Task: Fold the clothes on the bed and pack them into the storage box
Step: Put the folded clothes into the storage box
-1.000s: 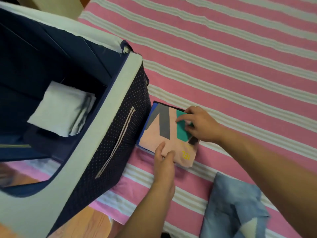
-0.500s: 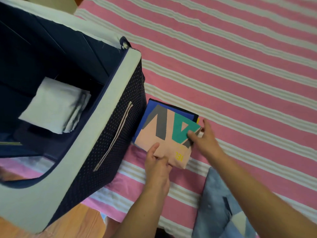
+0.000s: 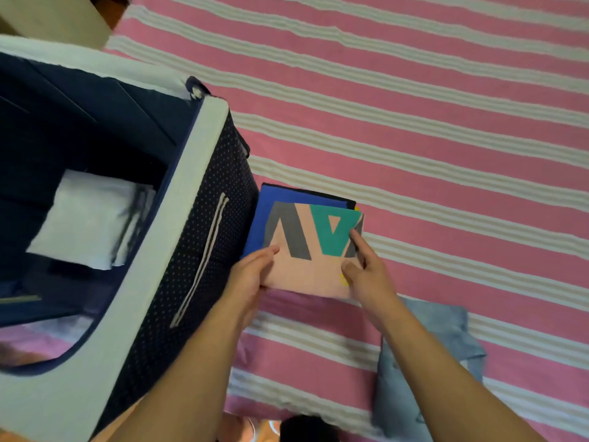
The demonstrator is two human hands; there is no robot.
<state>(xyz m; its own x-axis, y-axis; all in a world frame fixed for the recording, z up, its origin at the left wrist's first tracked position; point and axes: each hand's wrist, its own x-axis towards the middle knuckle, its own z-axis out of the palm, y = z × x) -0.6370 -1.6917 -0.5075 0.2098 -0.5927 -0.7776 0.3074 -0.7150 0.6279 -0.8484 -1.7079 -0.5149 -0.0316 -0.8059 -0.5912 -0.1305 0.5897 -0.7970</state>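
The bed, covered in a pink sheet with pale cream and white stripes, fills most of the view. At its left edge stands a large navy fabric storage box with a broad pale rim, a dotted outer wall and a light strap handle on that wall; its top is open. Deep inside the box lies a folded white cloth with a darker streak along its right edge, resting on dark folded fabric beneath it. Toward the near edge of the bed, well apart from the box, lies a rumpled light blue denim garment, partly hidden by the right forearm. Just beside the box's dotted wall sits a folded garment with a peach front printed with grey and teal angular shapes and a bright blue layer beneath; its left side touches or nearly touches the box, and its near edge seems raised a little off the sheet. Both hands hold this folded garment. The left hand grips the near left corner, thumb on top and fingers curled under the edge. The right hand pinches the near right side, with the thumb pressed on the peach fabric and the forefinger stretched along the teal patch.
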